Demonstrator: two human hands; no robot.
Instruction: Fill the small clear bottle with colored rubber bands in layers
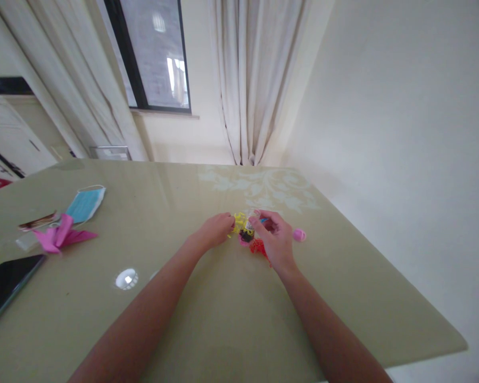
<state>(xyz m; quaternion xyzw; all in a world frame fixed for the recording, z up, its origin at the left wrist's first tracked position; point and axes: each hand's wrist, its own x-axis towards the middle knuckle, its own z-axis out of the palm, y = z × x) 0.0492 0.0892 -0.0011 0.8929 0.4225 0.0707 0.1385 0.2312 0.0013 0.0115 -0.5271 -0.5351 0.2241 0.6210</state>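
My left hand (pixel 219 229) is closed, its fingertips against a cluster of small yellow pieces (pixel 238 222); whether any are pinched in it is hidden. Between the thumb and fingers of my right hand (pixel 278 239) is a small clear-and-white object (pixel 252 217), too small to name surely. Something blue shows just behind those fingers. Below the yellow bits lies a dark clump (pixel 246 235) with pink under its edge. A red netted or stringy bunch (pixel 258 247) rests beside it, partly covered by my right hand.
A small pink round item (pixel 299 235) lies right of my right hand. At the left of the glossy table (pixel 231 330) are a blue face mask (pixel 85 205), a pink folded-paper shape (pixel 62 236), a phone (pixel 10 284) and a shiny dome (pixel 126 279). A wall borders the right.
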